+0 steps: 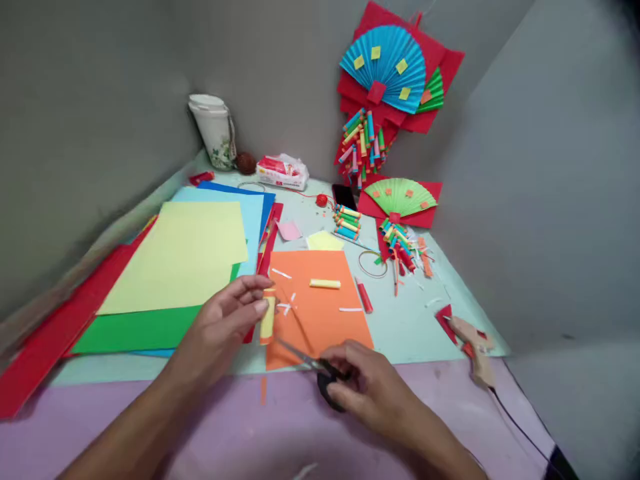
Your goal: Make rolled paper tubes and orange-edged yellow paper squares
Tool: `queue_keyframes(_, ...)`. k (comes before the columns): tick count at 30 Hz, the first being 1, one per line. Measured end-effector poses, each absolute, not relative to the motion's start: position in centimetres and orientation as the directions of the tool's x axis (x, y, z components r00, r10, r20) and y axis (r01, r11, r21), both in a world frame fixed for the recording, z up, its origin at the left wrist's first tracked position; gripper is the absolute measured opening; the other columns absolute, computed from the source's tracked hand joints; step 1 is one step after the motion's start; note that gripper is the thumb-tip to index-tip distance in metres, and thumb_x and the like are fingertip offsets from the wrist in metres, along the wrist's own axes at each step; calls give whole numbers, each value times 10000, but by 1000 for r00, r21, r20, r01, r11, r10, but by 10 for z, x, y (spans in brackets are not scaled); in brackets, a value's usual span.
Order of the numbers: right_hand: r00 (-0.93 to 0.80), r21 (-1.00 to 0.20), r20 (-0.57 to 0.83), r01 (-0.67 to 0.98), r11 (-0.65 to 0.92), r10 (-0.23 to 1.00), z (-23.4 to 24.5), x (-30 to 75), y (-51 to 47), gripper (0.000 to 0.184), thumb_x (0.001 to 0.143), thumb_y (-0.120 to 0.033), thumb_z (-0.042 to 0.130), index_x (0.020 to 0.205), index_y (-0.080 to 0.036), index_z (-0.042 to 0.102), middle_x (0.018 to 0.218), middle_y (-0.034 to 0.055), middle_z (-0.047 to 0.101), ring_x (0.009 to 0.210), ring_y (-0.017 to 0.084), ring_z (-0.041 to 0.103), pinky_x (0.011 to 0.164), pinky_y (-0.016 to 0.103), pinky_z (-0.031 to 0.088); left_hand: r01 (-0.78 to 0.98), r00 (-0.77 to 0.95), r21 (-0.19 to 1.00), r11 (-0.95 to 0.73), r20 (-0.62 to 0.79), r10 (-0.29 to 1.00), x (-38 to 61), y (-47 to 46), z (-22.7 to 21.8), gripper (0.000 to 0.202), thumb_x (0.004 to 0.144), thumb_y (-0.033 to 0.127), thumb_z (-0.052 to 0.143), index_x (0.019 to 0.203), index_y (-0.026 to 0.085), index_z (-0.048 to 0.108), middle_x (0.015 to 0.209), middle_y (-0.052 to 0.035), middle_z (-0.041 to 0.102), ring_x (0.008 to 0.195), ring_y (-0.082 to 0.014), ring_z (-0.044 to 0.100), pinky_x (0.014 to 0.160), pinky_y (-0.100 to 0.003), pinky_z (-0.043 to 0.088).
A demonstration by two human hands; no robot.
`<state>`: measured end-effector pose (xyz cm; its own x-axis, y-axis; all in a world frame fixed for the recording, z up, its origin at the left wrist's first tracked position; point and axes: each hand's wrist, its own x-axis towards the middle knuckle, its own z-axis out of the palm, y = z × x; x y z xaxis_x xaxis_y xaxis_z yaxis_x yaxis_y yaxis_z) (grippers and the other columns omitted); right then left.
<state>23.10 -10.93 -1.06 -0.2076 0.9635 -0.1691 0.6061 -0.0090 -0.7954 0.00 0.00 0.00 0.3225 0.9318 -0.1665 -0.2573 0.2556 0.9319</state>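
Between the thumb and fingers of my left hand [233, 313] is a small yellow paper roll [268, 320] with orange bands at both ends, held upright. My right hand [363, 377] grips black-handled scissors [327, 380], whose blades point left toward the lower end of the roll. Beneath both lies an orange paper sheet [325, 320]. On that sheet rest a plain yellow roll [325, 284] and several thin white strips [350, 309]. A thin orange strip [263, 390] lies near the sheet's lower left corner.
Coloured paper sheets [175, 260] are stacked on the left. A glue gun [475, 347] with a cord lies at right, near a red glue stick [365, 295]. Finished rolls [347, 223] sit farther back. Paper fan decorations [390, 67] hang on the wall; a white cup [213, 130] stands behind.
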Motion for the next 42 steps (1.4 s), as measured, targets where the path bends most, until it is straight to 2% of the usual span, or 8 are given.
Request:
queue_keyframes(5, -332, -655, -188, 744, 134, 924, -4, 219, -120, 232, 888, -119, 612, 1053, -268, 678, 973, -12, 673, 840, 138, 597, 756, 227, 441, -252, 289, 947, 197, -121, 950, -4, -2, 5, 288, 758, 351, 776, 995, 256, 641, 893, 9, 605, 755, -122, 548, 638, -199, 436)
queue_keyframes(10, -449, -538, -66, 768, 347, 891, 3, 210, -124, 183, 946, -128, 540, 1014, -226, 680, 991, 44, 698, 918, 192, 580, 845, 310, 441, -248, 268, 959, 136, -67, 961, -4, -5, 7, 283, 764, 342, 777, 1002, 248, 655, 921, -6, 630, 787, -131, 567, 656, -207, 435)
queue_keyframes(13, -320, -708, -4, 670, 223, 947, 12, 208, -117, 193, 902, -199, 623, 1090, -221, 659, 997, 48, 690, 909, 191, 584, 828, 315, 455, -259, 260, 959, 117, -47, 965, -1, -10, 7, 264, 762, 338, 782, 977, 243, 662, 943, -13, 651, 872, -156, 606, 729, -229, 458)
queue_keyframes(16, -111, -945, -163, 302, -123, 980, 18, 201, -99, 213, 862, -323, 674, 1039, -209, 639, 900, 17, 674, 747, 138, 587, 694, 263, 474, -284, 257, 956, 80, -5, 966, 1, -15, 6, 250, 758, 335, 791, 950, 241, 661, 960, -7, 655, 911, -164, 626, 780, -245, 475)
queue_keyframes(18, -110, -952, -307, 34, -305, 945, 18, 193, -84, 216, 864, -399, 665, 906, -192, 622, 776, -12, 635, 588, 90, 522, 557, 213, 425, -287, 255, 957, 39, 37, 966, 2, -17, 5, 235, 773, 333, 783, 944, 238, 654, 977, -9, 663, 945, -176, 642, 830, -267, 487)
queue_keyframes(23, -170, -826, -356, -403, -395, 919, 12, 172, -61, 341, 811, -457, 741, 779, -164, 570, 716, -27, 576, 540, 51, 500, 432, 141, 315, -226, 212, 971, -81, 130, 969, -3, -17, 1, 219, 826, 318, 746, 993, 238, 628, 1007, -25, 697, 983, -183, 669, 854, -265, 504)
queue_keyframes(35, -131, -767, -390, -501, -401, 911, 10, 174, -57, 345, 709, -406, 842, 756, -148, 618, 653, -34, 548, 506, 39, 465, 413, 136, 273, -172, 138, 969, -176, 201, 970, 0, -19, 3, 173, 840, 285, 728, 957, 223, 616, 1028, -58, 742, 1027, -203, 698, 871, -271, 538)
queue_keyframes(42, 42, -848, -366, -426, -315, 930, 10, 173, -57, 353, 682, -423, 845, 753, -167, 614, 568, -59, 517, 473, 52, 421, 436, 174, 285, -123, 147, 984, -130, 148, 978, 3, -17, 5, 179, 802, 331, 754, 884, 210, 651, 1065, -77, 751, 1035, -237, 693, 893, -324, 549)
